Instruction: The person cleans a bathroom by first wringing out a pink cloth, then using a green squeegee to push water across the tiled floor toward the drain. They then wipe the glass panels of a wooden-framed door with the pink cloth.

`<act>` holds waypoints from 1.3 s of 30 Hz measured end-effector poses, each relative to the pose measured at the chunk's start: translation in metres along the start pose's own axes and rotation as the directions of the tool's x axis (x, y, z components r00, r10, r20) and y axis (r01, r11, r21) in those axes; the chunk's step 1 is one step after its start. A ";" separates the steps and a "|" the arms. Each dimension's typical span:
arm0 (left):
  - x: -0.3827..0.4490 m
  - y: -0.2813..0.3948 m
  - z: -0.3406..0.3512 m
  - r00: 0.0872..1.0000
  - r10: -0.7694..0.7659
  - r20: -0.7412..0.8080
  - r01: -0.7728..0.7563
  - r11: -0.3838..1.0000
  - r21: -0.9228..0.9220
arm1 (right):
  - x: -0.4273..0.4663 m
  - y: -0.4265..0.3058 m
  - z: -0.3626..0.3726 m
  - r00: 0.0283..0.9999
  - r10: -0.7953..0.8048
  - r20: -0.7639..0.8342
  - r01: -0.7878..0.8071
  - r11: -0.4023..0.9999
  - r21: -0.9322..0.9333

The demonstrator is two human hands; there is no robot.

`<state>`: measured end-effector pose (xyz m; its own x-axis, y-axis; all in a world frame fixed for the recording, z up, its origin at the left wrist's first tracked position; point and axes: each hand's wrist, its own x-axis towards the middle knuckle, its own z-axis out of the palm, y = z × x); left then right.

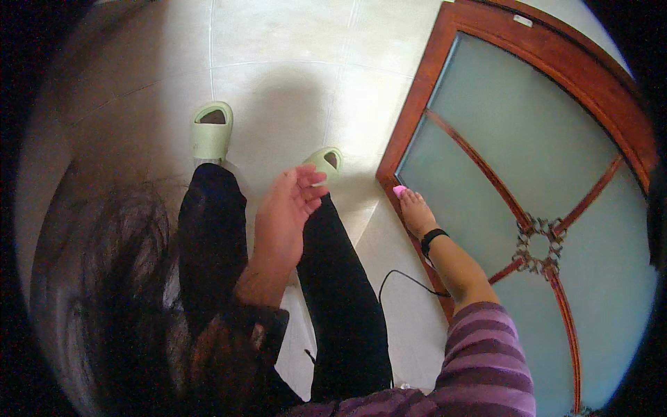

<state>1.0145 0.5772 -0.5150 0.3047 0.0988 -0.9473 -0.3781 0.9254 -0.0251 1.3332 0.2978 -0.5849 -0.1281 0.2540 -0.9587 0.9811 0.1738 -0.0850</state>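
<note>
My right hand (417, 211) holds a small pink cloth or sponge (400, 192), mostly hidden under the fingers. It presses this at the inner edge of a reddish-brown wooden frame (414, 120), where the wood meets a frosted glass pane (484, 156). A black band (433, 241) circles that wrist. My left hand (292, 208) hangs in the air above my legs, palm turned toward the right, fingers loosely curled with nothing in them. Across the pane, wooden bars (479, 169) meet at an ornate metal ring (539, 245).
Pale green slippers (211, 138) are on my feet, on a light tiled floor (271, 36). Near my right forearm a thin black cable (404, 273) loops beside the frame. Dark hair (125, 245) blocks part of the lower left. A small white piece (522, 21) sits on the frame's outer edge.
</note>
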 end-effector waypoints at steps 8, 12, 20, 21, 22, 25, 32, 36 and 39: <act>-0.003 0.010 0.010 1.000 -0.005 0.011 0.005 1.000 -0.023 | -0.093 -0.011 -0.164 0.885 0.201 0.419 -0.392 0.807 0.442; -0.007 0.013 0.010 1.000 -0.004 0.020 0.005 0.999 -0.054 | -0.050 0.082 -0.240 0.814 0.461 -0.353 0.026 0.579 0.815; -0.013 0.023 0.009 0.999 -0.048 -0.016 0.047 0.996 -0.082 | 0.061 0.156 -0.307 0.607 0.294 -0.739 -0.520 0.849 -0.090; -0.015 0.027 0.010 0.999 -0.041 -0.027 0.039 0.996 -0.081 | 0.084 0.157 -0.303 0.666 0.307 -0.680 -0.523 0.842 -0.132; -0.018 0.030 0.012 0.999 -0.041 -0.033 0.039 0.996 -0.081 | 0.102 0.158 -0.297 0.721 0.325 -0.612 -0.526 0.832 -0.178; -0.018 0.025 0.007 0.999 -0.040 -0.035 0.037 0.996 -0.085 | 0.140 0.144 -0.262 0.828 0.325 -0.456 -0.446 0.875 -0.187; -0.015 0.001 0.003 0.998 -0.044 -0.045 0.043 0.999 -0.025 | 0.124 0.067 -0.101 0.982 0.180 -0.062 -0.186 0.977 -0.107; -0.011 -0.009 -0.007 0.999 -0.024 -0.027 0.024 1.000 0.017 | 0.071 0.003 -0.019 0.980 0.177 0.095 -0.193 0.961 0.200; -0.009 -0.007 -0.011 0.999 -0.005 -0.034 0.006 0.999 0.041 | 0.026 -0.007 0.031 0.980 0.093 -0.176 -0.090 0.996 0.026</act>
<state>1.0047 0.5656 -0.5097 0.2764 0.0820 -0.9575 -0.3399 0.9403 -0.0176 1.3275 0.2740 -0.6178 -0.0601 0.4328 -0.8995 0.9920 0.1259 -0.0057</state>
